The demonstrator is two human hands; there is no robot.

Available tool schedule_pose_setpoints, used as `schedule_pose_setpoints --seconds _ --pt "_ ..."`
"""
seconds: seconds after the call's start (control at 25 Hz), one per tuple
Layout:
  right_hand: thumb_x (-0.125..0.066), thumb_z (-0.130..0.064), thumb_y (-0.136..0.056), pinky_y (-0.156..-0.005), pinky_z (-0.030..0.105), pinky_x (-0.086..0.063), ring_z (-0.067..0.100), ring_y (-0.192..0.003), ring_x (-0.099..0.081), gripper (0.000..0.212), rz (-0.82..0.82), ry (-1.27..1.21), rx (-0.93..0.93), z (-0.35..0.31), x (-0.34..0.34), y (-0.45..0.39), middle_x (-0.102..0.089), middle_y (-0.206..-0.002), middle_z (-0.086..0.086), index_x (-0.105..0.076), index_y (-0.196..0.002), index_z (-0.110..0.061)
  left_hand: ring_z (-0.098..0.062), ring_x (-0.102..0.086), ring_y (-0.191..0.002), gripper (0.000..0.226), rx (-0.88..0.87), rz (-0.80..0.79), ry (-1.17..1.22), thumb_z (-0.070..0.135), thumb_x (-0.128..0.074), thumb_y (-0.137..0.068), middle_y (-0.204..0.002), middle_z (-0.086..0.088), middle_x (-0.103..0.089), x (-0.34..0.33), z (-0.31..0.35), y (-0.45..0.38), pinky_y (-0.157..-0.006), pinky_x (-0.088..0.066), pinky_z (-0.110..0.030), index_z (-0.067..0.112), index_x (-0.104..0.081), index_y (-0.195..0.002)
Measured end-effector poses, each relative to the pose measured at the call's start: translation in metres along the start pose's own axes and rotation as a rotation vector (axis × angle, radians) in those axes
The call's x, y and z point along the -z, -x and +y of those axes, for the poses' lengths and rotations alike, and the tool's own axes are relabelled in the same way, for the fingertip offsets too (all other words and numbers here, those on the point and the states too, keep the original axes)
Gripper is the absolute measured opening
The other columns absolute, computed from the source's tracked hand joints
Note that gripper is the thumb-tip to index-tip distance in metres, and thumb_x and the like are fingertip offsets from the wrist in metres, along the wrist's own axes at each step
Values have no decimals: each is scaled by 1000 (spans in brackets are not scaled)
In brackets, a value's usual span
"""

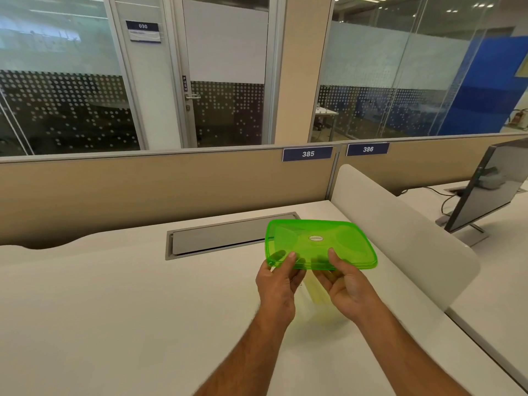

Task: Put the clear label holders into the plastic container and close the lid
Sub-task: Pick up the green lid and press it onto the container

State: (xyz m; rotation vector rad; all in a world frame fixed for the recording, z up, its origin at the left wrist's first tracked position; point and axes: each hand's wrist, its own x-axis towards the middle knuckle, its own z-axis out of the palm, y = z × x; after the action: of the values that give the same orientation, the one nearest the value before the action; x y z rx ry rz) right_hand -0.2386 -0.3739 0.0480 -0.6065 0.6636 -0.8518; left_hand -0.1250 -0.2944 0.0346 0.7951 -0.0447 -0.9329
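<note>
Item: translucent green rectangular plastic lid [320,242], held level above the white desk [114,310]. Your left hand [278,284] and right hand [347,284] pinch its near edge. Container (blurred beneath, contents unreadable). Risk: a near-edge hold may tip it, seating it crooked.

Lid [320,244] above desk [114,295], before cable hatch [223,237]; monitor [491,184] far right.

1. Lid [320,244]: translucent green plastic, glossy and smooth
2. Counter [114,310]: white, matt, smooth
3. Cable flap [220,238] set in the far counter: grey, brushed metal look
4. Far partition [143,190]: beige, matt
5. Monitor [491,184] at right: dark glossy screen
</note>
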Motion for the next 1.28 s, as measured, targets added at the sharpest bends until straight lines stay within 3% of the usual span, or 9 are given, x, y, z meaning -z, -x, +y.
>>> schedule_pose_setpoints --seconds 0.2,0.28,0.48,0.64,0.76,0.84,0.96,1.2,1.28 --pt "-66 -44 -85 -82 44 -58 34 -89 -71 43 12 -60 -62 -23 30 -2 -72 -101 19 -67 -108 -8 -15 -68 -68 17 -40 93 -73 10 -69 -91 -92 -12 -75 9 13 -18 -54 -56 -23 11 -67 -107" --pt "-64 -45 -86 -85 44 -55 33 -89 -69 46 26 8 -92 -36 42 -7 -71 -102 16 -68 -111 -7 -13 -65 -67 17 -60 125 -139 13 -68 -92 -89 -9 -74 13 19 -27 -53 -53 -21 10 -67 -109" --pt "-71 -32 -79 -74 36 -53 24 -75 -68 33 8 396 -109 -62 47 -21 -74 -87 10 -73 -100 -7 -17 -68 -68 19 -66 105 -255 13 -67 -93 -85 -10 -73 15 21 -40 -54 -57 -23 5 -68 -109" --pt "-83 -27 -70 -63 30 -49 19 -72 -66 30 128 881 69 -71 45 -37 -75 -84 6 -77 -95 -13 -17 -66 -66 18 -49 100 -393 19 -67 -93 -80 -9 -72 10 19 -50 -56 -57 -26 6 -70 -106" --pt "-88 -31 -67 -59 32 -47 17 -68 -65 23 179 1008 197 -70 49 -49 -76 -82 6 -79 -83 -17 -19 -63 -56 28 -149 131 -788 34 -65 -94 -75 -9 -70 7 18 -62 -48 -53 -27 9 -71 -105" --pt "-89 -34 -64 -63 35 -51 17 -68 -64 23 245 1030 272 -66 57 -56 -76 -79 3 -79 -76 -17 -28 -69 -64 36 -223 103 -1054 44 -60 -95 -83 -13 -72 5 17 -70 -60 -60 -35 13 -70 -111" --pt "-90 -39 -61 -74 38 -55 18 -72 -67 25 329 1062 289 -58 67 -64 -75 -73 -2 -78 -69 -19 -39 -70 -95 42 -238 46 -1220 47 -53 -97 -105 -21 -73 4 13 -85 -86 -58 -47 14 -66 -119" --pt "-89 -42 -62 -66 34 -48 17 -61 -60 29 385 1169 295 -54 76 -77 -65 -53 -7 -73 -59 -17 -36 -69 -101 45 -228 -22 -1327 48 -48 -99 -113 -17 -72 2 4 -109 -94 -54 -45 15 -64 -125" --pt "-89 -41 -64 -65 31 -45 17 -62 -61 30 388 1217 299 -54 79 -81 -65 -55 -7 -72 -58 -17 -37 -69 -100 46 -220 -28 -1336 48 -48 -99 -113 -17 -72 1 0 -116 -93 -55 -45 15 -63 -127"
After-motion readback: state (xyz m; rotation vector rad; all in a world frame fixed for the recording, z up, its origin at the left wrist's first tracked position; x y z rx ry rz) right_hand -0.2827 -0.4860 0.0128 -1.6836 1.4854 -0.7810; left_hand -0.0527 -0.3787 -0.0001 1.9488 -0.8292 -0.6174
